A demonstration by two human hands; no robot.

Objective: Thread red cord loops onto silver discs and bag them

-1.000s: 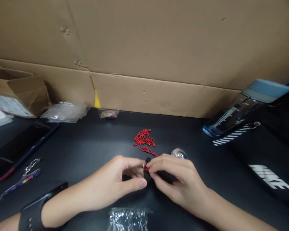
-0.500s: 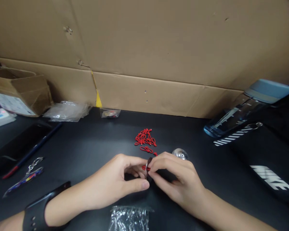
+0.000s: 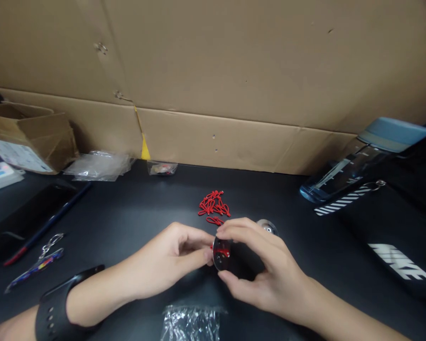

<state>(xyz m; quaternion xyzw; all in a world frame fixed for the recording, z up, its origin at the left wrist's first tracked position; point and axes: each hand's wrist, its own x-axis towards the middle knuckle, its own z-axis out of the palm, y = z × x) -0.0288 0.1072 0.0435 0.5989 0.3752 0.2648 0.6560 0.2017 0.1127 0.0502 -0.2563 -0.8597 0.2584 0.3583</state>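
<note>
Between my hands a small round shiny disc stands on edge, a dark face with small holes or spots toward my right palm. My right hand grips its rim, fingers above and thumb below. At its left side my left hand pinches a red cord loop, mostly hidden by the fingers. Red also shows on the disc's dark face; whether cord or reflection I cannot tell. Beyond the hands lies a pile of knotted red cord loops. Another round shiny disc rests behind my right hand.
In front lies a clear plastic bag. Left are a phone, a keychain, clear bags and a cardboard box. Right are a water bottle and a black NIKE item. A cardboard wall closes the back.
The disc has turned from edge-on so that its dark face shows. My right thumb and fingers have spread around its rim, and my left fingers have closed together at its left side.
</note>
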